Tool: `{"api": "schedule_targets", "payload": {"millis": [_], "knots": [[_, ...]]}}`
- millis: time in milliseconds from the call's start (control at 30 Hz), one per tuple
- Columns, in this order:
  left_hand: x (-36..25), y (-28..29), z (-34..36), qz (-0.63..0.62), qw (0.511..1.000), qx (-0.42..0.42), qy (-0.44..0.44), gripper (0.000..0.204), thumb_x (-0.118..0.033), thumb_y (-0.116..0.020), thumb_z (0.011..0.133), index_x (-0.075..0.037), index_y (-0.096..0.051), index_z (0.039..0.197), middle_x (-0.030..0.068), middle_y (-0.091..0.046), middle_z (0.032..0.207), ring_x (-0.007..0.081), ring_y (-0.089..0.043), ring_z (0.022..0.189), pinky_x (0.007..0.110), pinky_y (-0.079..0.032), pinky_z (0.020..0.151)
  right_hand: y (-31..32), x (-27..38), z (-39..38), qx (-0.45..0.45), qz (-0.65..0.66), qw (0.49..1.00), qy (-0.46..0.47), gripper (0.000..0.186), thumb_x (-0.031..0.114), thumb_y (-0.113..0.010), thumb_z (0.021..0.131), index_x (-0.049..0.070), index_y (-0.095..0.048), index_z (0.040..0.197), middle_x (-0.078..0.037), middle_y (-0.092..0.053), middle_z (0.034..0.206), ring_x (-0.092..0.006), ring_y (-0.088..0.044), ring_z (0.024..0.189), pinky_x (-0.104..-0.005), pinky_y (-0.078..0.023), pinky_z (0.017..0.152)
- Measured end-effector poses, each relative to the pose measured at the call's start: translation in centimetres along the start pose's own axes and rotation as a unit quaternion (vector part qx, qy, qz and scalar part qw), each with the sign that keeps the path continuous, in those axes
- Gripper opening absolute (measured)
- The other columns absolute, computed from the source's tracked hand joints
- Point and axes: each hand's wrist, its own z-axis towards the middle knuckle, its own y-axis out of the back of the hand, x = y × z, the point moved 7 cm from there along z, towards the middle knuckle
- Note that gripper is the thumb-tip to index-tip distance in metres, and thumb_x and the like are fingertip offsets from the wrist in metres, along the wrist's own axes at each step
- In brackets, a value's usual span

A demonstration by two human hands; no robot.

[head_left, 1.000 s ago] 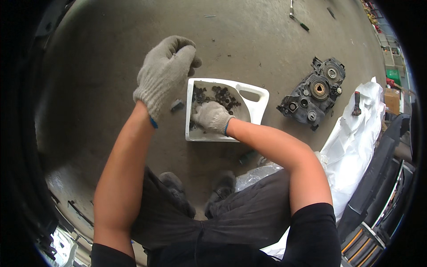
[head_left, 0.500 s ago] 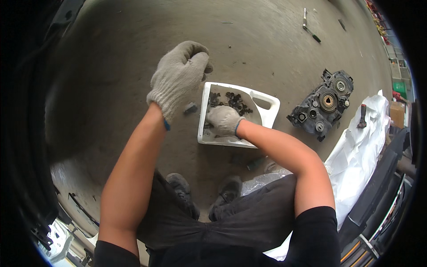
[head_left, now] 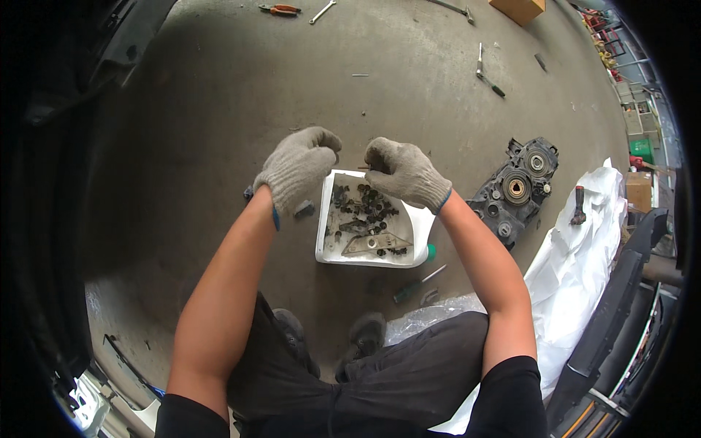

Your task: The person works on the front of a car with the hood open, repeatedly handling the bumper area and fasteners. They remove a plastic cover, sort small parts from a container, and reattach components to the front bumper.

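Observation:
Both my hands wear grey knit gloves and meet above the far edge of a white plastic tray (head_left: 325,250) on the concrete floor. My left hand (head_left: 296,169) is curled shut to the left of the tray's far corner; I see nothing in it. My right hand (head_left: 406,173) pinches a small dark part (head_left: 363,167) at its fingertips, close to the left hand's fingers. The tray holds several small dark fasteners (head_left: 369,204) and a flat metal bracket (head_left: 376,243).
A black headlamp housing (head_left: 515,191) lies right of the tray, beside a white plastic sheet (head_left: 584,255). A green-handled screwdriver (head_left: 415,286) lies by my shoes (head_left: 365,332). A small dark piece (head_left: 304,210) lies left of the tray. Pliers (head_left: 281,9), a wrench (head_left: 321,11) and another screwdriver (head_left: 485,71) lie farther off.
My right hand has come up out of the tray with a small part. My left hand has moved in to meet it over the tray's far edge.

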Motion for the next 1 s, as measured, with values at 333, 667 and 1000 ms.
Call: {"api": "schedule_targets", "payload": {"millis": [333,667,1000], "knots": [[-0.8,-2.4,-1.3,-0.050,0.992,0.114,-0.009,0.039,-0.022,-0.064,0.088,0.000,-0.071,0.119,0.0115,-0.072,0.108,0.0195,-0.067,0.092,0.033,-0.053,0.085,1.7,4.0,-0.8,-0.017,0.044,0.998,0.035,0.029,0.023,-0.073,0.084,0.002,-0.063,0.101,-0.021,-0.071,0.091,-0.0379,-0.070,0.087,-0.0437,-0.055,0.078],[-0.9,-3.1,-1.0,-0.338,0.914,0.221,0.029,0.029,-0.008,-0.058,0.100,0.003,-0.057,0.127,0.0100,-0.068,0.107,0.0173,-0.069,0.089,0.033,-0.060,0.082,2.9,4.3,-1.3,-0.102,0.188,0.976,0.035,0.032,0.011,-0.066,0.084,0.002,-0.061,0.114,-0.017,-0.072,0.098,-0.0310,-0.072,0.095,-0.0405,-0.057,0.086],[-1.0,-3.5,-1.3,-0.287,0.934,0.211,0.035,0.033,-0.015,-0.060,0.100,0.004,-0.057,0.127,0.0112,-0.067,0.105,0.0176,-0.069,0.087,0.034,-0.060,0.081,3.0,4.6,-1.0,-0.064,0.182,0.978,0.081,0.029,0.015,-0.068,0.086,0.001,-0.065,0.110,-0.020,-0.073,0.099,-0.0302,-0.074,0.092,-0.0388,-0.057,0.084]]}}
